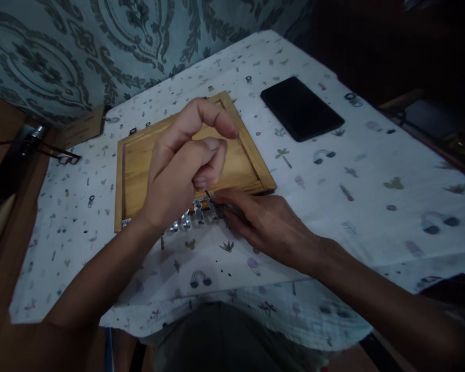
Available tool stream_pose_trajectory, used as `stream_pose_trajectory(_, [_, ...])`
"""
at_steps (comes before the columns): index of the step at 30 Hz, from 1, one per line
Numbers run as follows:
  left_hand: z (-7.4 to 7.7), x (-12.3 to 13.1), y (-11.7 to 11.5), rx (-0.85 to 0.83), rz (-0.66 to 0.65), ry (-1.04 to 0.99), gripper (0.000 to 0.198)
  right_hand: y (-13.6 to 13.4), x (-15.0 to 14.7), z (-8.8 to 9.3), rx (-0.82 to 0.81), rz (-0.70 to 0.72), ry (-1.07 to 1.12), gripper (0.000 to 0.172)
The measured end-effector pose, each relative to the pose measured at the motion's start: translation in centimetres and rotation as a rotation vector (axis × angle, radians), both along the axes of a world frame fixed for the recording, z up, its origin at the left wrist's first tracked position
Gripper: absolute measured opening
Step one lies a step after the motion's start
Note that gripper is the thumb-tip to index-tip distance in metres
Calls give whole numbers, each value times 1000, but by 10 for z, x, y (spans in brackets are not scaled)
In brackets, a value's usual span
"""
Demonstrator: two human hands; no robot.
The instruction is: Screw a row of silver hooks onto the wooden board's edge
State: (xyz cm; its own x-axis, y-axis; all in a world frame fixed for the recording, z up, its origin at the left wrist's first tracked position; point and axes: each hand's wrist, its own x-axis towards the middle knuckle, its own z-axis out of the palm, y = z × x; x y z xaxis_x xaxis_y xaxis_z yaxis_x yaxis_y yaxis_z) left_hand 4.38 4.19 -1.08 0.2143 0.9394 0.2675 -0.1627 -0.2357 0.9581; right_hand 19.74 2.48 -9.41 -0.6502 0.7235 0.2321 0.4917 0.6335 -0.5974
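Note:
A framed wooden panel [143,165] lies flat on the table. Along its near edge runs a row of shiny metal hook-like fittings [199,214]. My left hand [189,155] is raised over the panel, its fingers curled in and closed. Just below it shows the tip of a thin dark rod [208,195]; the grip on it is hidden. My right hand [271,225] reaches in from the right, with finger and thumb closed at the right end of the metal row. The fingers partly cover the fitting there.
A black tablet or large phone [302,108] lies right of the panel on the printed tablecloth [294,206]. At the left edge are red-framed glasses [68,159] and a piece of brown cardboard [83,126]. A patterned curtain or wall covering [139,41] borders the back.

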Motion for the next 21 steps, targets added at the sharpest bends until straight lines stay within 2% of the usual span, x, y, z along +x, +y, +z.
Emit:
stream_pose_trajectory(6, [-4, -10, 14, 35, -200, -6, 21, -1, -1, 0, -10, 9, 3, 32])
stream_pose_trajectory(12, [-6, -15, 18, 57, -337, -49, 22, 0, -1, -1, -12, 3, 4, 31])
stream_pose_trajectory(17, [-1, -12, 8, -14, -196, -18, 19, 0, -1, -1, 20, 3, 15, 30])
stream_pose_trajectory(21, [0, -8, -4, 3, -49, -22, 19, 0, -1, 1, 31, -10, -1, 31])
